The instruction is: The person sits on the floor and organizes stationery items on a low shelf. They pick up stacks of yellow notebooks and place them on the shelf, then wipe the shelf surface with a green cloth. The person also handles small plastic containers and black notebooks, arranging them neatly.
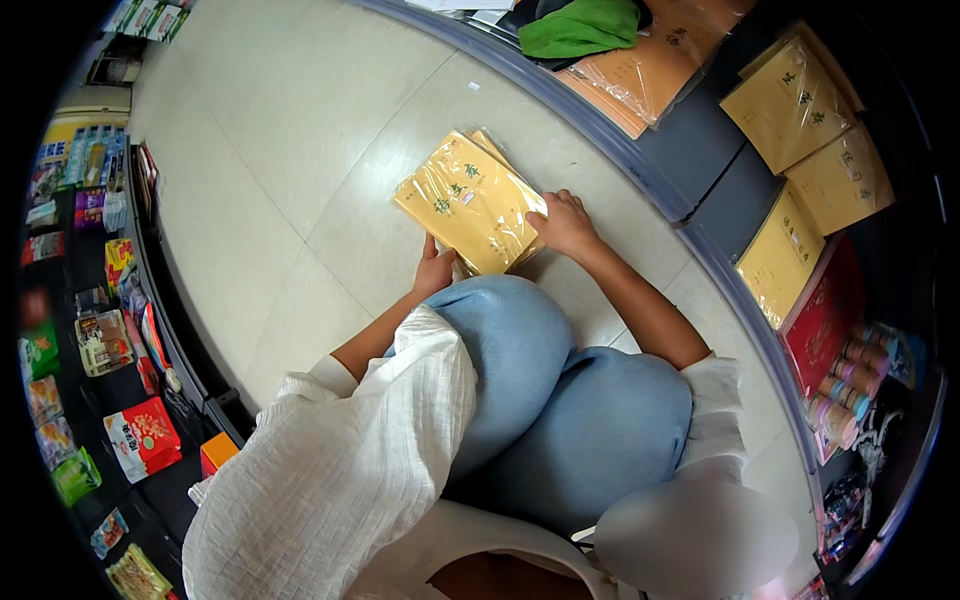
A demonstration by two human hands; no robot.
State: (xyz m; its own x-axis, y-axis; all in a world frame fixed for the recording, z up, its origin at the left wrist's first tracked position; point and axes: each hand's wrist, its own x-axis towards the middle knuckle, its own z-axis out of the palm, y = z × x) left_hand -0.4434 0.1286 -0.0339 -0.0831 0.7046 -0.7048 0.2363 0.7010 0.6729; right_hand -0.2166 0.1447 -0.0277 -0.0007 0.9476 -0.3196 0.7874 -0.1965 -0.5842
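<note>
A stack of yellow exercise books in clear plastic wrap [469, 202] is just beyond my bent knees, over the tiled floor. The covers bear dark writing and a small sticker. At its right edge my right hand [564, 223] grips the stack, the thumb on top. My left hand [435, 268] holds the near left corner, one finger pointing up along the side. Another wrapped pack shows partly under the top one, turned a little. Whether the stack rests on the floor is hard to tell.
On the right, a dark shelf [694, 161] with a grey-blue edge holds wrapped yellow books [787, 105], orange-brown books [637, 67], a green cloth [581, 28] and a red item [821, 322]. To the left, another shelf carries packaged snacks [142, 439]. Pale floor tiles [285, 112] lie between.
</note>
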